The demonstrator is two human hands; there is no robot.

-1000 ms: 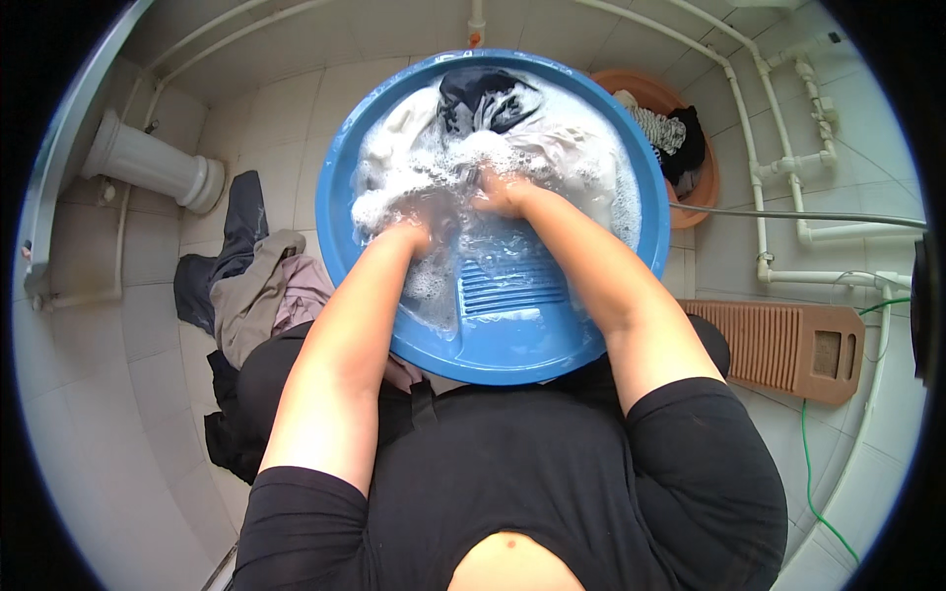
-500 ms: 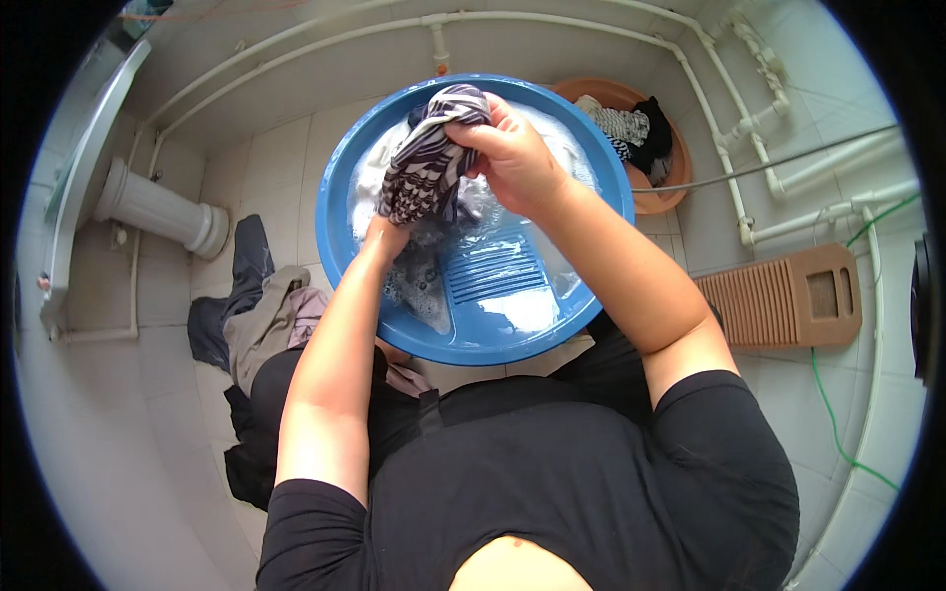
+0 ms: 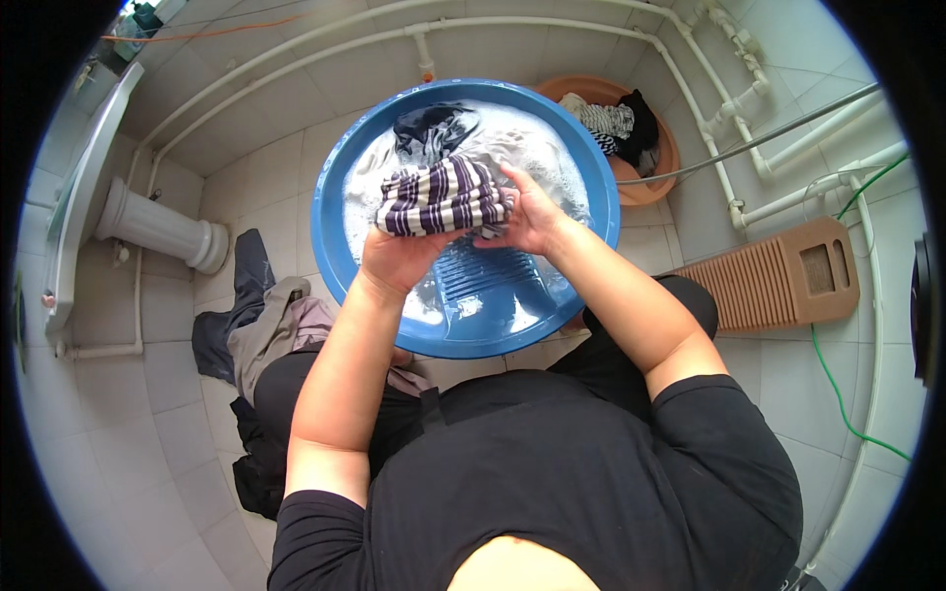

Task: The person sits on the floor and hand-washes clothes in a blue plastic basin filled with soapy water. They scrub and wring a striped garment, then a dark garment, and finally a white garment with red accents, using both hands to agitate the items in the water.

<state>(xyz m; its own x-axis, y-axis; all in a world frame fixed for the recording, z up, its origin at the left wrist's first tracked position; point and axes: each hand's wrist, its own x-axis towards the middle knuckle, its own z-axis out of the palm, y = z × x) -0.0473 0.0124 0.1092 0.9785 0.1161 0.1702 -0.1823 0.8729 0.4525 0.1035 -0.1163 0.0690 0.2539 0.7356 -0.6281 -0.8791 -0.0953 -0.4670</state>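
Observation:
Over the blue basin [image 3: 463, 342] I hold a striped garment [image 3: 443, 197], dark purple and cream, bunched into a wide bundle. My left hand [image 3: 402, 258] grips its left part from below, with the fingers hidden behind the cloth. At the bundle's right end, my right hand [image 3: 535, 219] has hold of the cloth, thumb uppermost. Below the hands, the basin's built-in ribbed washboard [image 3: 488, 276] slopes into the sudsy water. Dark patterned cloth [image 3: 434, 128] lies in the foam at the far side, beside pale soaked cloth [image 3: 517, 148].
An orange basin [image 3: 662, 182] with black and white clothes stands at the far right. A brown washboard [image 3: 759, 276] leans at the right near white pipes [image 3: 724, 163]. Dark, beige and pink clothes [image 3: 266, 320] lie on the left floor, near a white pedestal [image 3: 163, 227].
The garment has come lower and nearer, from a twisted upright bunch to a wide sideways bundle. My right hand has dropped to its right end. Dark cloth behind it now shows.

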